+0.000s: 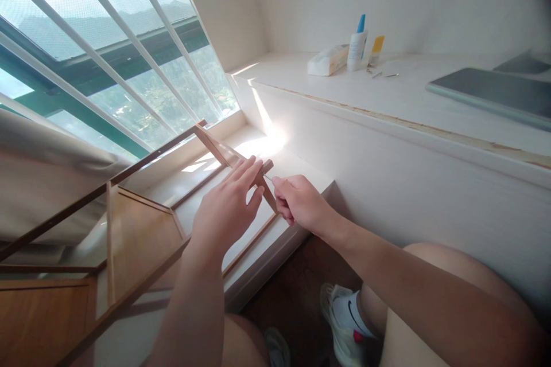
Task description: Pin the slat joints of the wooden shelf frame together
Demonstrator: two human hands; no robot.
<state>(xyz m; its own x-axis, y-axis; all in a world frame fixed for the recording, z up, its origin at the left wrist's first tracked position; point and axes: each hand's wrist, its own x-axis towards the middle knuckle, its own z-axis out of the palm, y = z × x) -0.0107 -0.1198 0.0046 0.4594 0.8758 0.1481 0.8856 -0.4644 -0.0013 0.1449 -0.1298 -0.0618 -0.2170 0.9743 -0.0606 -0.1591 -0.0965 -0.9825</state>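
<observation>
A brown wooden shelf rack [146,275] lies slanted across the left, with panels set between its long rails. My left hand [228,212] grips its upper end. The fingers lie stretched along a short rail [267,166], with the thumb apart on the near side. Closed in a fist, my right hand [297,200] pinches a thin metal tool [267,178] that looks like a hex key. Its tip meets the rail close to my left fingertips; the rest of it is hidden in my fist.
On the white ledge [301,83] stand a tissue pack [328,61], a white tube with a blue cap [356,51], a yellow-topped bottle [376,50], small metal pieces [391,75] and a dark tablet-like slab [495,92]. A barred window [129,40] and curtain [47,178] are at left. My shoes [340,327] are below.
</observation>
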